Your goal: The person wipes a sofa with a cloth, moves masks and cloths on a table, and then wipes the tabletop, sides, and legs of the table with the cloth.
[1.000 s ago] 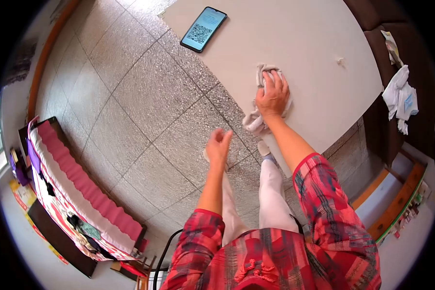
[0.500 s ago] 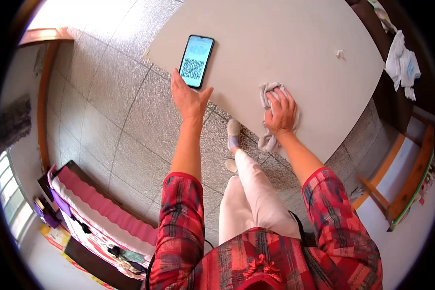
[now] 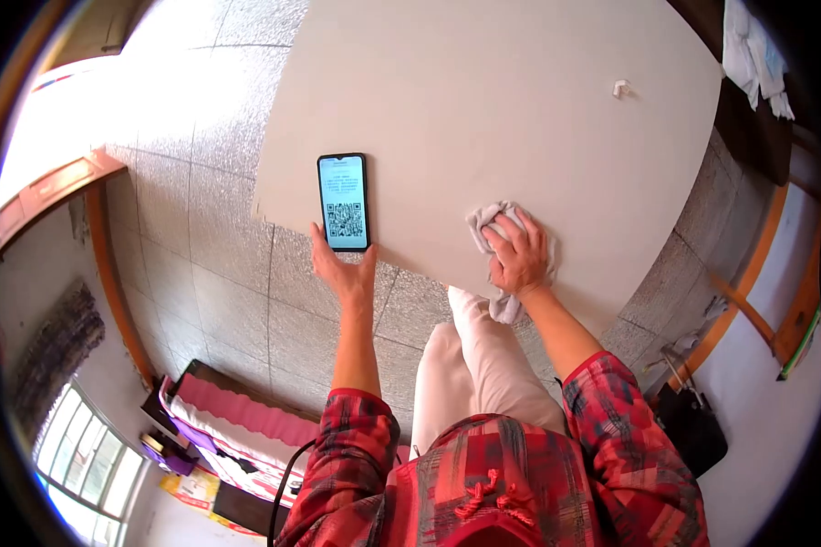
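A smartphone (image 3: 346,202) with a QR code lit on its screen is at the near left edge of a pale tabletop (image 3: 483,100). My left hand (image 3: 344,273) grips its lower end, fingers along the left side and thumb at the bottom right corner. To the right, my right hand (image 3: 522,255) presses on a crumpled grey-white cloth (image 3: 485,217), its fingers curled over the folds. Part of the cloth droops past the table's near edge. The palm hides the cloth's middle.
A small white piece (image 3: 621,88) lies at the table's far right. White cloths (image 3: 755,55) hang beyond it. My legs (image 3: 493,365) are just below the near edge. A pink-covered piece of furniture (image 3: 237,410) stands at lower left, a black bag (image 3: 689,428) at lower right.
The view has turned and shifted, so the phone appears lower and more upright. My left thumb has come in against the phone's corner. My right hand stays on the cloth.
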